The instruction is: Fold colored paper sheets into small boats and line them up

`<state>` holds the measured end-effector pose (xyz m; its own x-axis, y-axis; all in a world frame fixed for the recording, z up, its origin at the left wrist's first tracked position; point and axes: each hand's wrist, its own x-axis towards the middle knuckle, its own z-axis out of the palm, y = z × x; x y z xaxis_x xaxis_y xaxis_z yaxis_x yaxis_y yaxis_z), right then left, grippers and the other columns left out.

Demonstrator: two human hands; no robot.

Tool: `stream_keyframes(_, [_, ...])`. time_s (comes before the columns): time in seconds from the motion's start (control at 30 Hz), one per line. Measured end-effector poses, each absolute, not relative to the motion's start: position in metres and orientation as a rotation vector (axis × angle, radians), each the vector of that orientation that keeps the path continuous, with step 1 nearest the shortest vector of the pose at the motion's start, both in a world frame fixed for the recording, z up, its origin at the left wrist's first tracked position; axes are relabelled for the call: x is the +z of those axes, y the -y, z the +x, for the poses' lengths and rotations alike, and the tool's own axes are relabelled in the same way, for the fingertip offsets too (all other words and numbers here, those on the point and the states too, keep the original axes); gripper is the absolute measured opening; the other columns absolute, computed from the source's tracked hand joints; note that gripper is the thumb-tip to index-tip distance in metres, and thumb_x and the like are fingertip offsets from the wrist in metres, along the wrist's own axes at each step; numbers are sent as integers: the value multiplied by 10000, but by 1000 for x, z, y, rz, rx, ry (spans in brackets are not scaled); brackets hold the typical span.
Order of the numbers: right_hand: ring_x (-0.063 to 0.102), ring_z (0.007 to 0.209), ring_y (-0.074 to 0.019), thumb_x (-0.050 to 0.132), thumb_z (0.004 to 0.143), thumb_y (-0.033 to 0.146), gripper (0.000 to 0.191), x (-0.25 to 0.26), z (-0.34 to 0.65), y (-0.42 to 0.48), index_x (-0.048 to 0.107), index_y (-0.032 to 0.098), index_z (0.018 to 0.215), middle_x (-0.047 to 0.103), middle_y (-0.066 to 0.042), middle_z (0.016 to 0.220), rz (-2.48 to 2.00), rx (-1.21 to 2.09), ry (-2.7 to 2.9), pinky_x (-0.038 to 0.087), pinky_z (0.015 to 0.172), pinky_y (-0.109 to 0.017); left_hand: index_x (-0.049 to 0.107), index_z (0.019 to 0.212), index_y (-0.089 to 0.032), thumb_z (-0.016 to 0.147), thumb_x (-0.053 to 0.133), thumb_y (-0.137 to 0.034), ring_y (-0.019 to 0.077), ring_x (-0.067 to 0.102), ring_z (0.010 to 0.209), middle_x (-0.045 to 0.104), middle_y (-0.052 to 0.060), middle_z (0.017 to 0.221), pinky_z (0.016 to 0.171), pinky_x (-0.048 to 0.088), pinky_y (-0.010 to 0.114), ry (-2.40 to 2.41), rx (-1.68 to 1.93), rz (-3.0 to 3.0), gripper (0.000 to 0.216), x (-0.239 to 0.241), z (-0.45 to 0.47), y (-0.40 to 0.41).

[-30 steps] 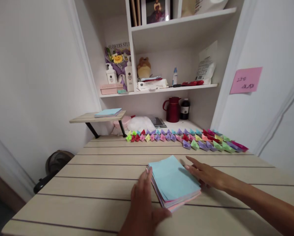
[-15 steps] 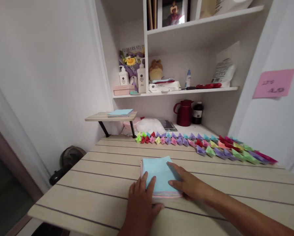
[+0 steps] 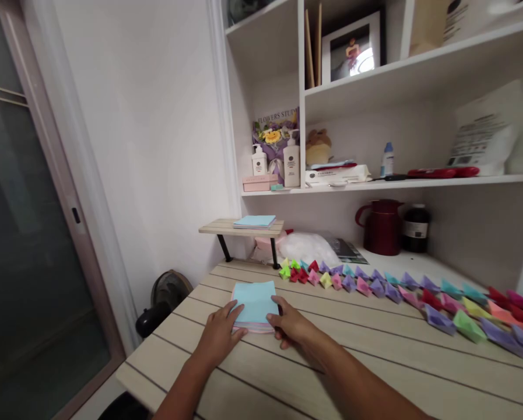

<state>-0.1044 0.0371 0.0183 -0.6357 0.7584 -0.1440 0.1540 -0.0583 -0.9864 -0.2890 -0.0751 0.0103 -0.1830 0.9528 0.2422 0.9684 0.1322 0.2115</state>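
A stack of square coloured paper (image 3: 255,302), light blue on top with pink and pale sheets showing at the near edge, lies flat on the wooden table. My left hand (image 3: 220,332) holds the stack's left side near its front corner, fingertips on the edge. On the opposite side, my right hand (image 3: 291,324) grips the right edge, thumb on top and the other fingers along the side and partly hidden. Beyond them, rows of small folded paper boats (image 3: 377,287) in many colours stand along the back of the table.
Left of the boats stands a small wooden riser (image 3: 217,226) bearing another blue-topped paper stack (image 3: 255,221). A red thermos jug (image 3: 382,227) and a dark bottle (image 3: 416,228) stand behind the boats. White shelves (image 3: 278,192) rise above; a sliding door (image 3: 34,233) is at far left.
The paper stack has moved left across the table, toward the riser, with both hands at its sides. My right hand's fingers have come down to its right edge. The view has turned left.
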Motion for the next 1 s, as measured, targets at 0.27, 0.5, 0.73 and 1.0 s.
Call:
stream_keyframes(0.27, [679,674,-143,356,940,475,517,6,-92,-48,262,222,1381,591,-119,1079,-970,1601,1827,569,531,-289,364,1421,-249,823,557,-420,246,353,1359,365,87,1500,1104,263,415,2332,-930,-1976,651,3,-312,75])
stream_keyframes(0.5, [569,1071,-274,401,888,184,347,-4,-79,-72,563,172,1194,568,-161,1179,-1175,942,2113,473,823,-401,236,1471,-141,950,135,-504,236,372,1354,426,138,1456,1138,168,428,2581,-1298,-1570,643,5,-319,67])
stream_keyframes(0.73, [457,1150,-306,404,795,1,441,-9,-96,-67,657,209,1090,596,-126,1210,-1097,421,2407,308,913,-436,205,1485,-223,955,166,-478,202,341,1375,467,90,1430,1148,63,451,2613,-1140,-1674,589,3,-315,54])
stream_keyframes(1.0, [468,1136,-266,441,738,13,457,-15,-90,-60,615,199,1117,597,-88,1255,-1016,306,2514,307,912,-372,370,1425,-262,953,177,-479,186,352,1367,450,34,1445,1146,104,419,2523,-1130,-1859,554,6,-311,59])
